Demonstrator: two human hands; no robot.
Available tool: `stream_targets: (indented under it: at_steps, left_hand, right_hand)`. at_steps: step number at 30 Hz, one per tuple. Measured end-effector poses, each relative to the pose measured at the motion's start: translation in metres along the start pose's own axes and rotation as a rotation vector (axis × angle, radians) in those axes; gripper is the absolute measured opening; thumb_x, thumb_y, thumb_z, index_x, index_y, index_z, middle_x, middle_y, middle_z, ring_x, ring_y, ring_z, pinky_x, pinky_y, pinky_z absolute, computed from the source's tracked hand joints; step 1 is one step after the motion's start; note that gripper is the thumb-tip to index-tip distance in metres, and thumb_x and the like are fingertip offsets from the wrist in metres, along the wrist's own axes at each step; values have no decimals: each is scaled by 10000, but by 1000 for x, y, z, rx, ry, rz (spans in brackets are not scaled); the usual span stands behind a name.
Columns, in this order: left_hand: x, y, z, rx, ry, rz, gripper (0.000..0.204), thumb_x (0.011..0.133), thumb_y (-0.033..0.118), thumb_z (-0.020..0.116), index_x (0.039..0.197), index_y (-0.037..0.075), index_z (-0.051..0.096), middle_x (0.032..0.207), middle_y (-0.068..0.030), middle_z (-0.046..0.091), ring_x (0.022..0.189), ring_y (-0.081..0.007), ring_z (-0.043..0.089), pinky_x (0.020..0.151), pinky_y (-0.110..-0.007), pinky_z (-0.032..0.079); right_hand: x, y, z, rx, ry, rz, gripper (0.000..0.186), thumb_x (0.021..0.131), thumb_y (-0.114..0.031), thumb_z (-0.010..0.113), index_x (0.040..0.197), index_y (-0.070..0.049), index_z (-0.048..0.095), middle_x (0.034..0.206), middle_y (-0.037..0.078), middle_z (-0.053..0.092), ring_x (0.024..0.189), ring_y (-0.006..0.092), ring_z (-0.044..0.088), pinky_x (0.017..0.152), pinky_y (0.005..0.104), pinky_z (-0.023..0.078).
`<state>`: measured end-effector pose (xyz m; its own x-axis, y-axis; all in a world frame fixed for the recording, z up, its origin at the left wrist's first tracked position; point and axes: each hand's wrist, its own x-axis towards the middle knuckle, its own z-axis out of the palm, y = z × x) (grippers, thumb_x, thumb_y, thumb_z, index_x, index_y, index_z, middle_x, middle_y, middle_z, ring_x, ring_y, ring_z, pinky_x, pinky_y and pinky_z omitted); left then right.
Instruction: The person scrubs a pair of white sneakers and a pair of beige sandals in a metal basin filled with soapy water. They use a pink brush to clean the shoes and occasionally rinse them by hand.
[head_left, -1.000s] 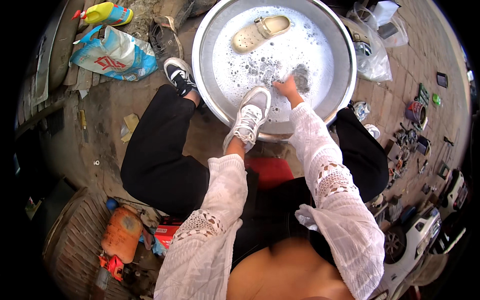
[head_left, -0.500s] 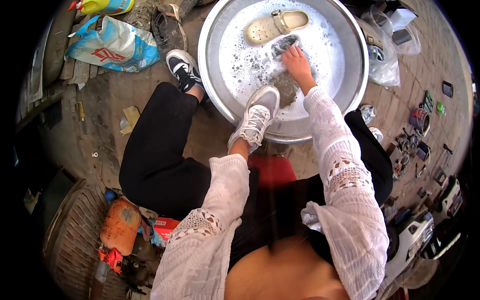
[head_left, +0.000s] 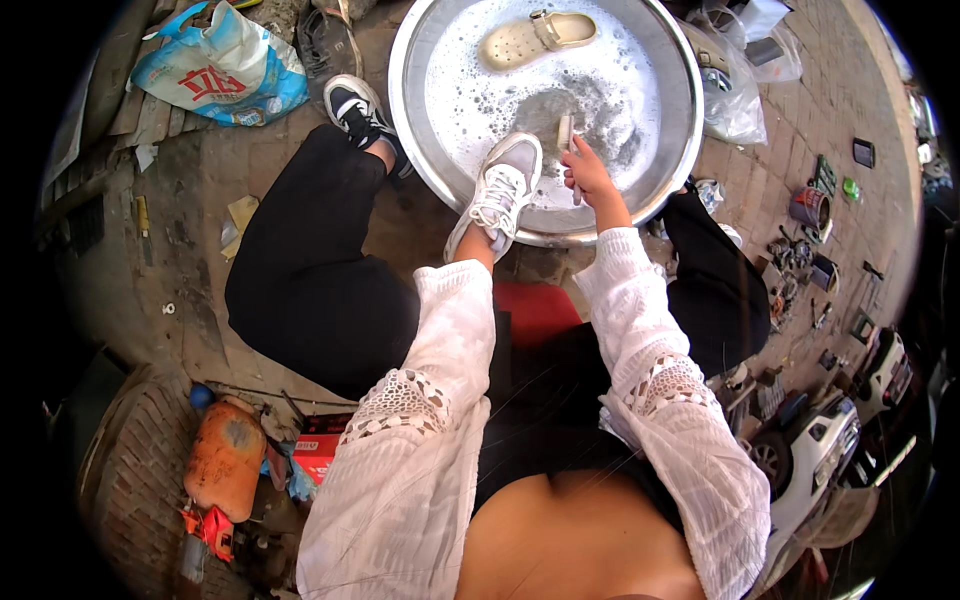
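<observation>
A white-and-grey sneaker (head_left: pixel 505 180) is held up over the near rim of the wide metal basin (head_left: pixel 680 140). My left hand (head_left: pixel 474 246) is inside it up to the wrist, so its fingers are hidden. Just right of the sneaker, above the soapy water (head_left: pixel 470 110), my right hand (head_left: pixel 592 180) has its fingers closed around a pale scrub brush (head_left: pixel 565 133). The brush is apart from the sneaker. A beige clog (head_left: pixel 515 45) floats in the suds at the far side of the basin.
A blue-and-white detergent bag (head_left: pixel 235 70) lies left of the basin, beside a dark shoe (head_left: pixel 325 45). Clear plastic bags (head_left: pixel 740 115) with footwear are to the right. An orange gas cylinder (head_left: pixel 225 460) stands lower left. Tools and parts (head_left: pixel 790 265) litter the right-hand paving.
My right hand has come out of the suds toward me, bringing the brush up near the sneaker. The left hand still holds the sneaker. The whole view has shifted slightly.
</observation>
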<state>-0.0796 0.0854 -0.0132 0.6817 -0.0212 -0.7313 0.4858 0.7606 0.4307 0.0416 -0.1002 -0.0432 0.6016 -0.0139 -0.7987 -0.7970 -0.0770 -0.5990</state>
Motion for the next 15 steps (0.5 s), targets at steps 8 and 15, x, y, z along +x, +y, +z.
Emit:
stream_targets:
  at_steps: [8, 15]
  left_hand:
    - [-8, -9, 10, 173, -79, 100, 416, 957, 205, 446, 1328, 23, 398, 1279, -123, 483, 1155, -205, 486, 985, -329, 389]
    - [-22, -25, 26, 445, -125, 221, 426, 957, 207, 449, 1337, 23, 390, 1296, -125, 473, 1172, -204, 475, 999, -331, 377]
  right_hand:
    - [-122, 30, 32, -505, 281, -961, 378, 971, -131, 442, 1345, -85, 461, 1084, 96, 644, 827, 141, 628, 727, 273, 482]
    - [-158, -2, 36, -1074, 369, -776, 418, 908, -196, 516, 1322, -241, 486, 718, 184, 622, 627, 368, 600, 571, 441, 454]
